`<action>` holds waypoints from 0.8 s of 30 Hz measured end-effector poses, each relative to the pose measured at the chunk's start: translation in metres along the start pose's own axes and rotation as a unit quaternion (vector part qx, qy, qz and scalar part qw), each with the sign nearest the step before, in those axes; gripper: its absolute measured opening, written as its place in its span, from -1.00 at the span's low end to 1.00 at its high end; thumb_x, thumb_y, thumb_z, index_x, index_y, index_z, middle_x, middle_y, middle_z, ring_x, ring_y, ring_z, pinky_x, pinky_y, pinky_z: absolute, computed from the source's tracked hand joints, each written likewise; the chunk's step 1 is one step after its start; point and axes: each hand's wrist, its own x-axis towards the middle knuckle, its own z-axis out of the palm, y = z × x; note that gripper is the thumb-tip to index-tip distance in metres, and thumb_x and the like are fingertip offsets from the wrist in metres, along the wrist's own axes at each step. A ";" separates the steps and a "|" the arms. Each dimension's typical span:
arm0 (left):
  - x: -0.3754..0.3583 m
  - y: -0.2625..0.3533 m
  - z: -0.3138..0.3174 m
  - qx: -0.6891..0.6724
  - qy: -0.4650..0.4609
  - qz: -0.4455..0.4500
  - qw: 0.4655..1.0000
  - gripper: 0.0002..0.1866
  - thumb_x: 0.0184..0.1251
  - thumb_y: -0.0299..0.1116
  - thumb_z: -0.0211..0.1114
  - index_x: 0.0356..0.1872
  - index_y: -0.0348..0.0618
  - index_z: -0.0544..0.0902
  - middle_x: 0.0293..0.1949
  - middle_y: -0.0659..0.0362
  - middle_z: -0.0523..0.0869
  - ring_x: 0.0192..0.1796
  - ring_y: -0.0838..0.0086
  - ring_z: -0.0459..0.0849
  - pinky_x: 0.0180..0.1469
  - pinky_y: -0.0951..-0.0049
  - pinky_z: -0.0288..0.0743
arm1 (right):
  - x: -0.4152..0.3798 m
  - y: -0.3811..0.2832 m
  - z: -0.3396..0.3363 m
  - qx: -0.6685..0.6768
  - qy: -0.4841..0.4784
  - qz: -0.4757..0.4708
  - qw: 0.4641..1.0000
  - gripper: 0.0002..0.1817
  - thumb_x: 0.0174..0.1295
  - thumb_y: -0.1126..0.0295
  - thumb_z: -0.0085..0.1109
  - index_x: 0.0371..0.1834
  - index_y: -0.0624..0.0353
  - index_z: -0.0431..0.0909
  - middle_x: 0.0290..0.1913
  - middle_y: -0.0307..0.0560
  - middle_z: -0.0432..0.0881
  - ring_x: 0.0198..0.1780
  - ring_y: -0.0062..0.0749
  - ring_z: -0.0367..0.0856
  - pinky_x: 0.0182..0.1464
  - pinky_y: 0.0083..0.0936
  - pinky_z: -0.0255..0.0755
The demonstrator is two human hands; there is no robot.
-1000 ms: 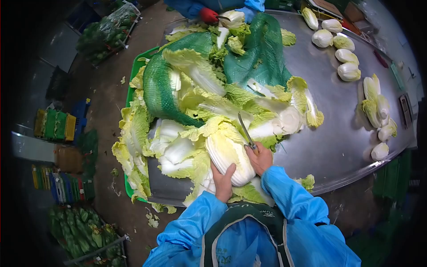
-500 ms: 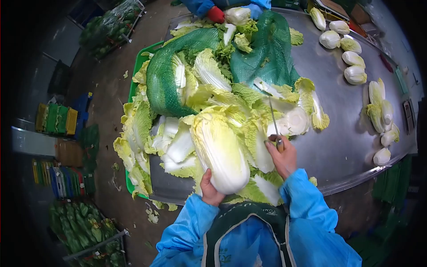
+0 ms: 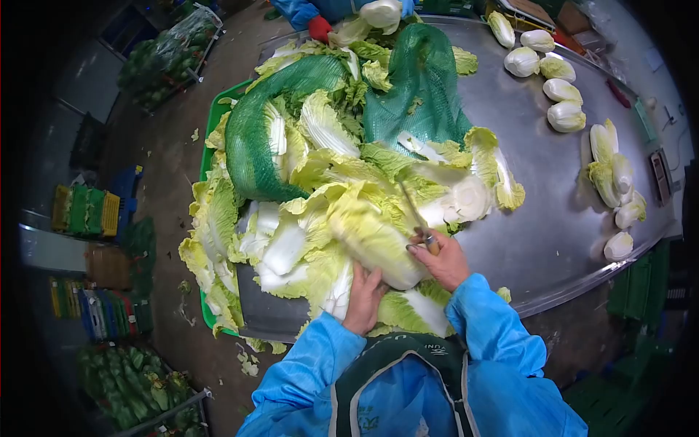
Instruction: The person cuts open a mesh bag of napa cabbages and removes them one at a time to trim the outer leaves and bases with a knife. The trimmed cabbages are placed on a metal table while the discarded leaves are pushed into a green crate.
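The right hand [image 3: 442,261] has its grip closed on a knife [image 3: 416,215], blade angled over the cabbage [image 3: 375,244] just left of it. The left hand [image 3: 362,297] presses flat on the cabbage base; a slip could nick those fingers.

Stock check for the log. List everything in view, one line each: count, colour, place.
cabbage: one, yellow-green, under both hands
knife: one, steel, in right hand
loose leaves: many, green and white, heaped at table's left
net sacks: two, green, on the heap
trimmed cabbages: about a dozen, pale, table's right side
table: one, steel
tray: one, green, under the heap's left edge
crates: several, mixed colours, floor at left
co-worker's glove: one, red, top edge
left hand: on the cabbage
right hand: grips the knife
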 end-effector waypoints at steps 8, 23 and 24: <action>0.012 -0.013 0.005 0.078 0.074 0.105 0.989 -0.25 0.30 -0.41 0.24 0.38 -0.07 -0.04 0.26 0.06 0.29 0.27 0.34 0.32 0.31 0.30 0.23 | -0.003 0.009 0.028 -0.137 0.052 -0.165 0.975 -0.57 -0.07 0.26 0.45 -0.12 0.21 0.62 -0.20 -0.05 0.55 -0.21 -0.17 0.57 -0.14 -0.41 0.44; 0.044 -0.038 0.008 0.243 0.176 0.214 0.930 -0.02 0.05 -0.48 0.36 0.40 -0.25 -0.14 0.27 -0.07 0.25 0.27 0.23 0.31 0.32 0.28 0.18 | 0.070 0.051 0.024 -0.169 0.192 -0.056 0.965 -0.66 0.12 0.14 0.25 -0.48 0.25 0.52 -0.55 0.18 0.56 -0.47 0.15 0.54 -0.39 -0.12 0.38; 0.040 -0.031 0.007 0.217 0.158 0.191 0.944 -0.05 0.07 -0.49 0.35 0.40 -0.24 -0.11 0.25 -0.06 0.28 0.25 0.23 0.34 0.31 0.26 0.22 | 0.075 0.052 0.021 -0.188 0.174 -0.049 0.965 -0.65 0.12 0.13 0.26 -0.48 0.24 0.53 -0.54 0.18 0.57 -0.46 0.15 0.55 -0.39 -0.13 0.38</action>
